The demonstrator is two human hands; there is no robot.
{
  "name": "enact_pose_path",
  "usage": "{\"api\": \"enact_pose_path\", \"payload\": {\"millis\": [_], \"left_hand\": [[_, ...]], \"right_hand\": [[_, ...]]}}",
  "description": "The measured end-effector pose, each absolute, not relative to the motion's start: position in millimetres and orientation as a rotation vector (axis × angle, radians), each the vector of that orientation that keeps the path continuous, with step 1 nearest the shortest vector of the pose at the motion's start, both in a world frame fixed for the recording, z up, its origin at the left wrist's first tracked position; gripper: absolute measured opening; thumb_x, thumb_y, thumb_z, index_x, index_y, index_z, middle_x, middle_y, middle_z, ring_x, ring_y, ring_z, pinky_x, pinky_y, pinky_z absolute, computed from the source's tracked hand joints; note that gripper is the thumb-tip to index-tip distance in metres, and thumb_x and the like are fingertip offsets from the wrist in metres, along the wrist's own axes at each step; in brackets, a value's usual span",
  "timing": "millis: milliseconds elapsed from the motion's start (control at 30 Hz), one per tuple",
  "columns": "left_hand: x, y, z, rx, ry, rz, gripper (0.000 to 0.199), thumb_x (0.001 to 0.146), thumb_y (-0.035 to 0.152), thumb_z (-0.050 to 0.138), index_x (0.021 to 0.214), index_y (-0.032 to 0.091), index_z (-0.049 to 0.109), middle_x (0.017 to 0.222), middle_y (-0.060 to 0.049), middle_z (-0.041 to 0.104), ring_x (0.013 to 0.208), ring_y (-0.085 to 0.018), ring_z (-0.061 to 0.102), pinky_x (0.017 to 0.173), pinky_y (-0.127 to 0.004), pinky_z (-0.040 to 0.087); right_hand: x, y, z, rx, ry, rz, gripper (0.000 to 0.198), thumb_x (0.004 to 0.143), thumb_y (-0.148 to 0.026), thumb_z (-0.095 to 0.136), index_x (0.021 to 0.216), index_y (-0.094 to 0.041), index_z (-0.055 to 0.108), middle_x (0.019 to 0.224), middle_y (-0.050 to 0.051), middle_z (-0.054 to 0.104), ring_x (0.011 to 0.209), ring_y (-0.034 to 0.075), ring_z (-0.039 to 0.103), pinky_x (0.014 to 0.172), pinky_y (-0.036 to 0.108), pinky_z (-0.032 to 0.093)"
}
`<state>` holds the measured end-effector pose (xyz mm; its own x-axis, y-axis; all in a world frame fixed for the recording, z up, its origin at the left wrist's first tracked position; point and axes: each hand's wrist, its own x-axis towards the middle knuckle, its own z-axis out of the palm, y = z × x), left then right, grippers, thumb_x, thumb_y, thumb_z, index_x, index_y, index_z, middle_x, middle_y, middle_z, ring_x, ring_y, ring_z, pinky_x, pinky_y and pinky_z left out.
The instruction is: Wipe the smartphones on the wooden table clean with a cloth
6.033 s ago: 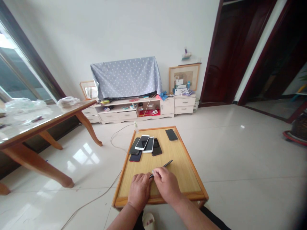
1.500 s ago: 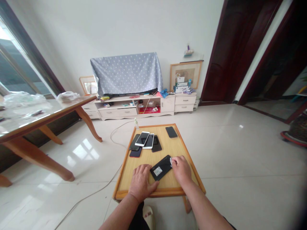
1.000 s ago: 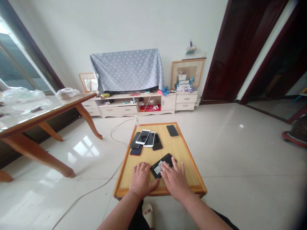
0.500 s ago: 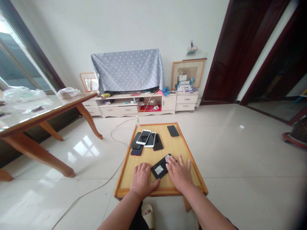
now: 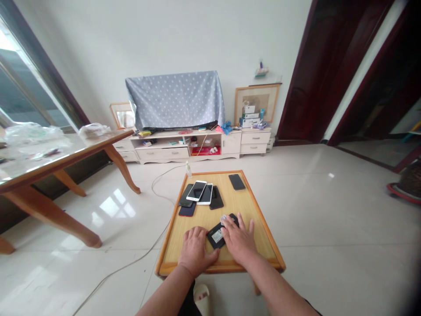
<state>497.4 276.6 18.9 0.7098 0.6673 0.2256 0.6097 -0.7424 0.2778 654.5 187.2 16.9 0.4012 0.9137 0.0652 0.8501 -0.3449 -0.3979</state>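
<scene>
A black smartphone [image 5: 212,242], a pale label on its back, lies face down and slanted near the front of the small wooden table [image 5: 234,204]. My left hand [image 5: 194,249] holds it at the left end, with the thumb along the lower edge and the fingers bent beside the corner. Across its right half lies my right hand [image 5: 239,239], pressing a small crumpled whitish tissue [image 5: 224,218] onto the phone's back under the fingertips. The other fingers of that hand are spread and partly cover the phone.
Two white phones [image 5: 196,191] overlap several dark phones [image 5: 216,198] at the table's back left. Another dark phone [image 5: 237,181] lies at the back right. A small clear bottle [image 5: 188,169] stands by the far left corner. A cable [image 5: 131,260] runs along the floor, left of the table.
My right hand has slid left along the phone with the tissue, uncovering more of its right end. My left hand keeps its place at the phone's left end.
</scene>
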Motion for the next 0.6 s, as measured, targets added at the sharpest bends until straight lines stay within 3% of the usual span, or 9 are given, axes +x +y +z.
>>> {"api": "enact_pose_path", "payload": {"millis": [133,367,600], "left_hand": [[498,277,19,2.734,1.023,0.461,0.033,0.076,0.037,0.064,0.107,0.025,0.061,0.107,-0.007,0.061,0.105,-0.026,0.055,0.097,-0.042,0.036],[498,277,20,2.762,1.022,0.467,0.046,0.068,0.049,0.072,0.106,0.025,0.062,0.106,-0.007,0.061,0.106,-0.028,0.054,0.097,-0.042,0.036],[498,279,16,2.754,1.014,0.488,0.04,0.071,0.043,0.069,0.105,0.024,0.061,0.107,-0.006,0.062,0.107,-0.027,0.054,0.098,-0.041,0.036]], "right_hand": [[643,187,12,-2.112,-1.711,0.259,0.047,0.103,-0.05,0.023,0.146,-0.044,0.041,0.153,-0.005,0.041,0.15,0.029,0.012,0.113,0.068,-0.005],[681,191,13,-2.441,-1.356,0.244,0.051,0.103,-0.046,0.021,0.151,-0.035,0.033,0.156,0.0,0.035,0.15,0.034,0.005,0.108,0.075,-0.005],[640,160,10,-2.146,-1.66,0.307,0.05,0.102,-0.051,0.022,0.148,-0.04,0.038,0.154,-0.001,0.04,0.149,0.029,0.015,0.113,0.067,-0.009]]}}
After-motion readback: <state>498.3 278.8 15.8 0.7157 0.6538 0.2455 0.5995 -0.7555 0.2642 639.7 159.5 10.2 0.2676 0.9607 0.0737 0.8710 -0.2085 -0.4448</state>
